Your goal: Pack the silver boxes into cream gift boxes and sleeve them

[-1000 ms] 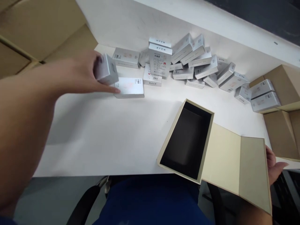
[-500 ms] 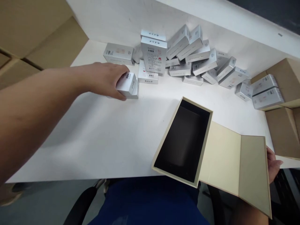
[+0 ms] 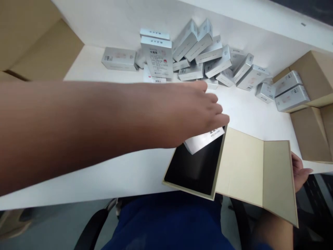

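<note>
My left hand (image 3: 200, 111) is closed round a small silver carton (image 3: 204, 140), which is tilted over the far part of an open gift box (image 3: 168, 172). The gift box has a black inside and cream rims; its hinged lid (image 3: 241, 165) lies folded out to the right. My right hand (image 3: 299, 173) grips the outer edge of the lid flap (image 3: 277, 180), its fingers partly behind the board. My left forearm hides the table's left middle and the far end of the gift box.
Several silver cartons (image 3: 194, 71) lie heaped along the back wall, with an upright one (image 3: 157, 57) at their left. Two more cartons (image 3: 291, 99) rest at an open cardboard box (image 3: 313, 135) on the right. Brown cardboard (image 3: 39, 52) stands at the back left.
My left hand has carried the silver carton from the table's left rightward to above the gift box. My right hand still holds the lid flap. The whole view has shifted slightly.
</note>
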{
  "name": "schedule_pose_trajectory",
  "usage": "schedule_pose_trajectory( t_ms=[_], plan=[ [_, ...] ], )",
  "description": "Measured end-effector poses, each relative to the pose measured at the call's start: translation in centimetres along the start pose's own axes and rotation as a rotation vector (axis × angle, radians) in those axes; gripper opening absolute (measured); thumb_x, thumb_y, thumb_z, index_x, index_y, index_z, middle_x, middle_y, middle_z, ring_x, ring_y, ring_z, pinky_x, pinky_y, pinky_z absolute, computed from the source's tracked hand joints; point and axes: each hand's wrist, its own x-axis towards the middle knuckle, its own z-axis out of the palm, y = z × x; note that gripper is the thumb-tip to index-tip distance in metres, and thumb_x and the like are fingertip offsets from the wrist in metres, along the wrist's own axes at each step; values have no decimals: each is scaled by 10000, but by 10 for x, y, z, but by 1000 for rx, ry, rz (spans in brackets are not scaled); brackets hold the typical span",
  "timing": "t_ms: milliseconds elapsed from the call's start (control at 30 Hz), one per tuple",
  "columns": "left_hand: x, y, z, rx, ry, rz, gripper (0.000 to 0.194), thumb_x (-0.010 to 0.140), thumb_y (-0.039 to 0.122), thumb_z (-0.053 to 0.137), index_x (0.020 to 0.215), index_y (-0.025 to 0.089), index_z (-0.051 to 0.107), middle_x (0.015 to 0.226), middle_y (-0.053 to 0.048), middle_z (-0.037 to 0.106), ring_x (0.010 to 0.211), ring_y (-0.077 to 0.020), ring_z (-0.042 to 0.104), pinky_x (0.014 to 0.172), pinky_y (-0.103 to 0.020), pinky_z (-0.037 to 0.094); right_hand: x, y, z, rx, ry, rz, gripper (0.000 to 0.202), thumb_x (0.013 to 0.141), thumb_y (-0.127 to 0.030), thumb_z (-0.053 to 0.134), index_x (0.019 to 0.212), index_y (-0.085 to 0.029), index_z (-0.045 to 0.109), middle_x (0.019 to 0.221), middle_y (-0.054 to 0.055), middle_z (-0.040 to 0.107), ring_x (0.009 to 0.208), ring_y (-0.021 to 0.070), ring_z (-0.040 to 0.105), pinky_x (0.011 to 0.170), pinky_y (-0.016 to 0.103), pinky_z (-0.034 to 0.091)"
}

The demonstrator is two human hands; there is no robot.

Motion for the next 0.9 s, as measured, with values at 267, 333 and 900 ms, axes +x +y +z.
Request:
schedule_pose_trajectory(
  t_ms=[267,333,900],
  plan=[
    [28,4,16,142,-152,257,303,879,273,649,1181,257,672,1073,-19,733,1265,-297,653,1263,-515,397,5,6,-1,23,-14,-29,696,926,-837,524,1098,-206,762,1132,63,748,1080,265,677,998,450,496],
    [29,11,14,201,-173,310,423,810,127,653,1203,281,674,1108,-5,741,1225,-274,657,1232,-473,421,4,4,1,25,-30,-38,686,930,-826,537,1104,-203,765,1127,65,745,1074,265,679,990,450,496],
    [63,-1,47,109,-284,463,566,754,89,631,1279,289,701,1572,12,672,1605,-262,451,1430,-504,209,-4,-7,11,12,1,-40,676,924,-828,551,1094,-204,749,1092,45,738,1048,232,656,980,413,470]
  ],
)
